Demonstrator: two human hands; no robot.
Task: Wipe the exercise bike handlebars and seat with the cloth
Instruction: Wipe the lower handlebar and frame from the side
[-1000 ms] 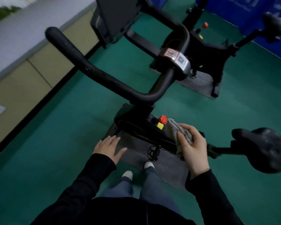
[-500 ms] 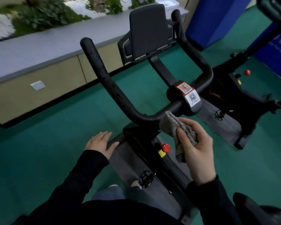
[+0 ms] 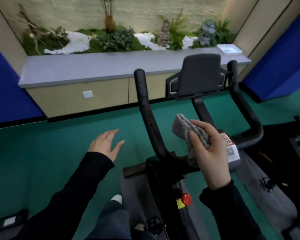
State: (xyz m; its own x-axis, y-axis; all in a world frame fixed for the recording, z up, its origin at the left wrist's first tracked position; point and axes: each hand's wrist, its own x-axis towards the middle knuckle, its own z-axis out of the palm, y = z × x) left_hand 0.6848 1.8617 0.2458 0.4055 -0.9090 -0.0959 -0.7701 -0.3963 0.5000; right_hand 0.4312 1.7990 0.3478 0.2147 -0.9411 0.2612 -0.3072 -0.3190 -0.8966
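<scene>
The black U-shaped handlebar [image 3: 146, 111] of the exercise bike rises in front of me, its left arm at centre and its right arm [image 3: 244, 108] further right. A dark tablet holder [image 3: 200, 77] stands between them. My right hand [image 3: 209, 153] holds a folded grey cloth [image 3: 185, 129] in the air between the two arms, just above the handlebar's centre clamp with a QR sticker [image 3: 230, 148]. My left hand [image 3: 106, 144] hovers with fingers spread, left of the left arm and not touching it. The seat is out of view.
A red knob with a yellow tag [image 3: 185, 199] sits on the bike frame below. A pedal [image 3: 154, 224] is near my feet. A grey mat [image 3: 133, 193] lies under the bike on green floor. A planter ledge [image 3: 93, 70] runs behind. Another bike [image 3: 294, 153] stands at right.
My view has tilted up from the bike frame and seat to the handlebars. My right hand has risen with the cloth to handlebar height; my left hand has lifted too.
</scene>
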